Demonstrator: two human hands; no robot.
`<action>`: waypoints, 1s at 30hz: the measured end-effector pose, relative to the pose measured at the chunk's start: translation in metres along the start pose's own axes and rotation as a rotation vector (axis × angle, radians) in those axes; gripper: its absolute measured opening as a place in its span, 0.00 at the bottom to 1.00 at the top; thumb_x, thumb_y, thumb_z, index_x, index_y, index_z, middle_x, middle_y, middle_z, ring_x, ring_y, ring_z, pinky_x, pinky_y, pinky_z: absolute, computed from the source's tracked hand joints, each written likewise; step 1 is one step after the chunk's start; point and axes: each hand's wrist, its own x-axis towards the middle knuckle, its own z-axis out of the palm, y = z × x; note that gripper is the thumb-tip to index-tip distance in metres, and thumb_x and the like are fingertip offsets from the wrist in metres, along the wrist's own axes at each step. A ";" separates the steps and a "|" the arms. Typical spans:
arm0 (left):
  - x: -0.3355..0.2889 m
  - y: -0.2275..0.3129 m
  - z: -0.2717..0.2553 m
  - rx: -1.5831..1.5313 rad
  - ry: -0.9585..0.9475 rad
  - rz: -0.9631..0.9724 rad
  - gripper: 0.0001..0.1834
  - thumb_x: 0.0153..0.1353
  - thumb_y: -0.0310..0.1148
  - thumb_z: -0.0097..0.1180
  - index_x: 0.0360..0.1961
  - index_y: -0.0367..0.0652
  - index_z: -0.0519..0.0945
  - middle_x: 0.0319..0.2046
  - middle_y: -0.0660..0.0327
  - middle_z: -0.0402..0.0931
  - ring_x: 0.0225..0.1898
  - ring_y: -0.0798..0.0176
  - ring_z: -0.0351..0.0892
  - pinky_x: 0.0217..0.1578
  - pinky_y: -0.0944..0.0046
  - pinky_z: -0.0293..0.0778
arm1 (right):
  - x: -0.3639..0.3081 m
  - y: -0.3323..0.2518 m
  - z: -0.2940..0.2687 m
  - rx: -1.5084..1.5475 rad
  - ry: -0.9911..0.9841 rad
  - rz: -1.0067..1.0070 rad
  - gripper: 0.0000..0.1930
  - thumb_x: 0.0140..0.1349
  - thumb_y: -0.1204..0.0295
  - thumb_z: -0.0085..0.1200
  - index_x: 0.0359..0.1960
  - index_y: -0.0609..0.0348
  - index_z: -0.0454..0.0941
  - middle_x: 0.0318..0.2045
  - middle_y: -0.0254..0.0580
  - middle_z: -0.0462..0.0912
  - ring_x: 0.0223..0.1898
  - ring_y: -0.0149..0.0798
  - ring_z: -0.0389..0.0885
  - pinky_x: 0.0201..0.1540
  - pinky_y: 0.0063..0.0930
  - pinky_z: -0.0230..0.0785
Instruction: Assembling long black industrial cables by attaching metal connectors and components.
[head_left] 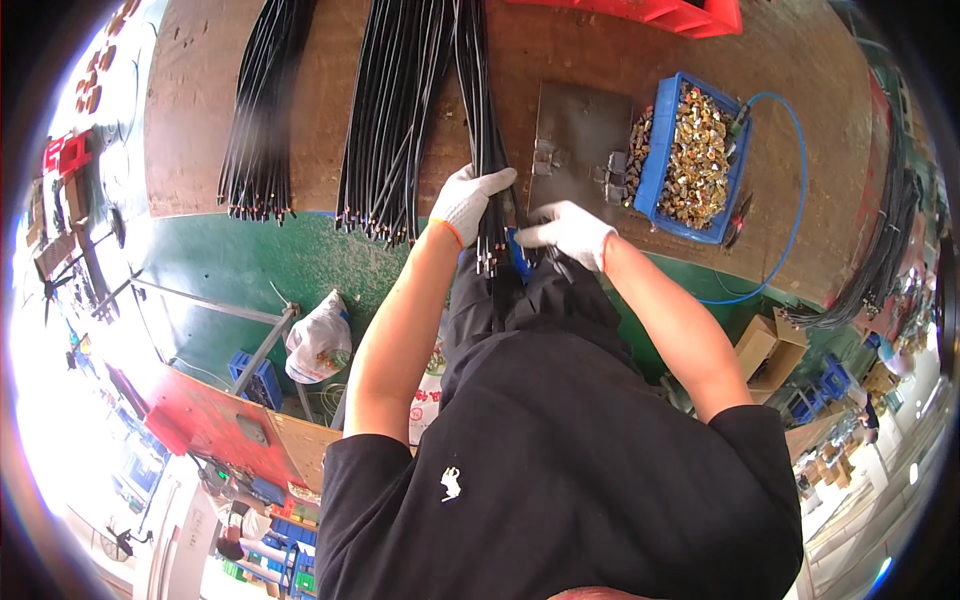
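While the held cables [479,120] lie lengthwise across the front of the bench [190,160], their near ends project past its edge, above my lap [555,310]. State of hands: my left hand [465,205] is closed around the held cables a little behind their ends, thumb across the top. My right hand [568,235] is beside those ends, fingers bent and blurred; I cannot tell whether it grips a cable or only reaches.

Progress, as judged from the layout: one group is separated and in hand, so handling is under way but not complete. The middle bundle [385,130] lies just left of the held cables, and the left bundle [262,120] lies apart from it; neither is being handled. A far-right bundle [882,240] hangs over the bench's right side. Whether any of these is finished or waiting cannot be determined.

Small bright tips show at the cable ends, too small to identify as fitted or bare. The bin [660,140], right of the plate [580,115], contains many loose metal fittings [697,150]; if these belong to the cables, ample stock remains unused.
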 end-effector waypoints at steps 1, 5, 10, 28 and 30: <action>0.003 -0.004 -0.009 0.005 -0.003 0.042 0.11 0.65 0.35 0.69 0.44 0.44 0.82 0.30 0.64 0.81 0.25 0.68 0.79 0.26 0.65 0.78 | 0.011 -0.007 -0.002 -0.016 0.017 -0.034 0.29 0.60 0.68 0.72 0.58 0.77 0.80 0.46 0.50 0.88 0.46 0.37 0.85 0.50 0.32 0.76; -0.012 0.015 -0.026 0.037 0.037 0.023 0.12 0.66 0.37 0.68 0.44 0.44 0.81 0.29 0.66 0.80 0.24 0.70 0.77 0.24 0.66 0.77 | 0.064 -0.039 -0.022 -0.049 0.140 -0.092 0.21 0.59 0.68 0.72 0.49 0.72 0.86 0.37 0.45 0.88 0.36 0.36 0.83 0.40 0.32 0.73; -0.019 0.026 -0.040 0.065 0.034 0.009 0.12 0.66 0.37 0.68 0.43 0.43 0.81 0.28 0.67 0.78 0.23 0.71 0.76 0.25 0.67 0.75 | 0.092 -0.095 -0.042 -0.185 0.251 -0.234 0.19 0.61 0.64 0.69 0.46 0.69 0.88 0.34 0.43 0.88 0.33 0.34 0.81 0.36 0.31 0.72; 0.000 0.001 -0.023 -0.227 -0.161 0.009 0.09 0.71 0.31 0.62 0.49 0.41 0.83 0.39 0.60 0.87 0.34 0.65 0.88 0.35 0.63 0.86 | 0.061 -0.012 0.008 0.463 0.183 -0.242 0.19 0.67 0.66 0.69 0.54 0.65 0.83 0.45 0.39 0.88 0.47 0.33 0.85 0.52 0.30 0.79; -0.006 0.012 -0.019 -0.217 -0.148 -0.035 0.11 0.72 0.33 0.61 0.49 0.39 0.84 0.40 0.58 0.87 0.35 0.63 0.88 0.34 0.63 0.87 | 0.063 -0.014 0.001 0.445 0.194 -0.229 0.14 0.69 0.70 0.66 0.53 0.62 0.84 0.46 0.39 0.89 0.46 0.34 0.87 0.51 0.32 0.81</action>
